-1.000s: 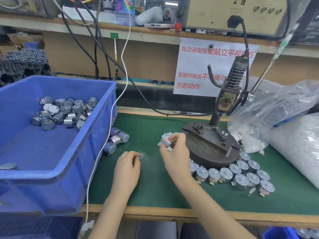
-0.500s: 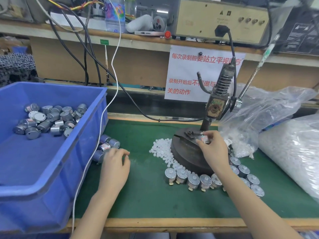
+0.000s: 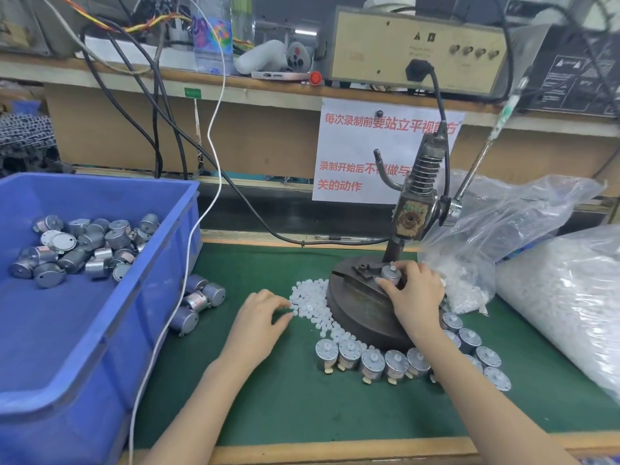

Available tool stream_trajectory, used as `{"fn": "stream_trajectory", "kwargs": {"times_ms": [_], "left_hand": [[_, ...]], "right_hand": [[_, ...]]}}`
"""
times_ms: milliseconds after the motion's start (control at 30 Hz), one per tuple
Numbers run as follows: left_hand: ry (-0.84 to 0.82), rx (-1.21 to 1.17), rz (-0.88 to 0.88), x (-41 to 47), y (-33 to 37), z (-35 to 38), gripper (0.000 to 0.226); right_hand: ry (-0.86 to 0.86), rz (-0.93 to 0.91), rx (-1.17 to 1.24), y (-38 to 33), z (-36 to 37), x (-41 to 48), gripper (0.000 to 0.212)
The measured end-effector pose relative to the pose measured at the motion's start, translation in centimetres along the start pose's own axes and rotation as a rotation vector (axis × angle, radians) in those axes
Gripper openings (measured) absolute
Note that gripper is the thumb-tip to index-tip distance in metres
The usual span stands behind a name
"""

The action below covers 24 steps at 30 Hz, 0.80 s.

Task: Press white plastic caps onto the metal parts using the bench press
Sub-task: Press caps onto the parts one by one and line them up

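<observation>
My right hand (image 3: 413, 294) grips a small metal motor (image 3: 390, 273) standing upright on the round dark base (image 3: 355, 310) of the bench press (image 3: 416, 209), under the ram. My left hand (image 3: 260, 322) rests palm down on the green mat, its fingertips touching the edge of a pile of white plastic caps (image 3: 313, 305) left of the base. I cannot tell whether a cap is pinched. A curved row of capped metal motors (image 3: 372, 360) stands in front of the base.
A blue bin (image 3: 100, 330) with several metal motors (image 3: 77, 248) sits at the left, and a few loose motors (image 3: 198, 302) lie beside it. Clear bags of white caps (image 3: 567, 297) fill the right. The press lever (image 3: 483, 152) rises to the upper right. A white cable (image 3: 188, 263) hangs over the bin.
My right hand carried the motor from the mat onto the press base and set it under the ram. My left hand moved right from the loose motors to the cap pile.
</observation>
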<state>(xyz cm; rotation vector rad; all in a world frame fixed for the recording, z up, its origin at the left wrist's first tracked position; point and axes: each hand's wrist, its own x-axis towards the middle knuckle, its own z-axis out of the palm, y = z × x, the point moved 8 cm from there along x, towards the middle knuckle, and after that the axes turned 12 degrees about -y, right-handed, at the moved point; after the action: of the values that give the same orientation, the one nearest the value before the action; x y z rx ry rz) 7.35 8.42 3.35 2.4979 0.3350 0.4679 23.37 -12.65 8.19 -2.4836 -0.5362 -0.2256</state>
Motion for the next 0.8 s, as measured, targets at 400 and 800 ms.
{"fn": "stream_trajectory", "kwargs": {"times_ms": [400,800], "left_hand": [[-0.032,0.170,-0.026,0.5,0.4,1.9,0.020],[-0.001,0.249,-0.002,0.4,0.6,2.1,0.016]], "right_hand": [[-0.087,0.010,0.234,0.2,-0.4,0.5,0.055],[0.022,0.072,1.144,-0.5,-11.1,5.9,0.048]]}}
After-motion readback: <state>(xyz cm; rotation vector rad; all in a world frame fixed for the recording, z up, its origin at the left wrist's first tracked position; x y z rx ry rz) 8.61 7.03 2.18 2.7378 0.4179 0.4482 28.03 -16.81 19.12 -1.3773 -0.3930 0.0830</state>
